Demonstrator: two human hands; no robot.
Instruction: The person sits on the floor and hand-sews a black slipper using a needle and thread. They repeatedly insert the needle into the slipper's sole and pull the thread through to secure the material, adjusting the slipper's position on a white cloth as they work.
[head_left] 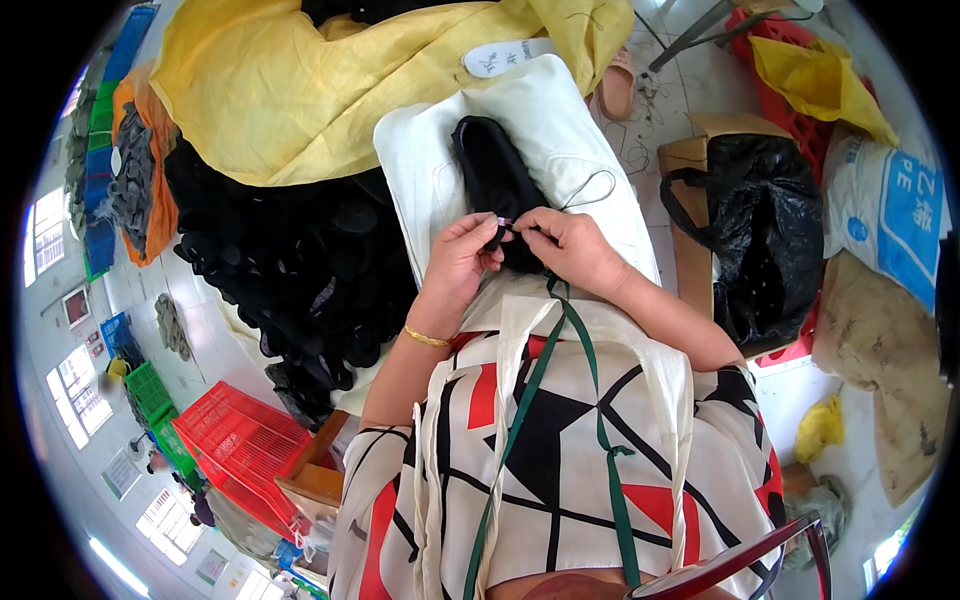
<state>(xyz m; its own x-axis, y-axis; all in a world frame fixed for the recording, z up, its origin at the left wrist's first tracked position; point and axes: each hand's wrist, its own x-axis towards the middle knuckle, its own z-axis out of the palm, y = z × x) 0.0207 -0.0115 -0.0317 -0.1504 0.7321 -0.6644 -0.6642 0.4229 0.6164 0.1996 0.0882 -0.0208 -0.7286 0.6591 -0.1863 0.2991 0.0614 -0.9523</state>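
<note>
Red crate [240, 440]: low on the left, well apart from the hands.
Black pile [300, 270]: many dark shoe pieces, heaped just left of the white cushion [560, 130].
Left hand [462, 262]: fingers curled in tight, pinching the near end of the black shoe piece [495, 175].
Black shoe piece: lying long on the white cushion, near end held between both hands.
Right hand [570, 245]: fingers pinched narrow, touching the same end; cannot tell if a needle is there.
Dark thread [590, 190]: looping out beside the right hand, over the cushion.
Black bag [765, 230]: sitting in a box on the right, apart from the work.
Could go wrong: thread could snag or knot, being so loose; piece could slip from such a small pinch; fingertips so close could get poked.
</note>
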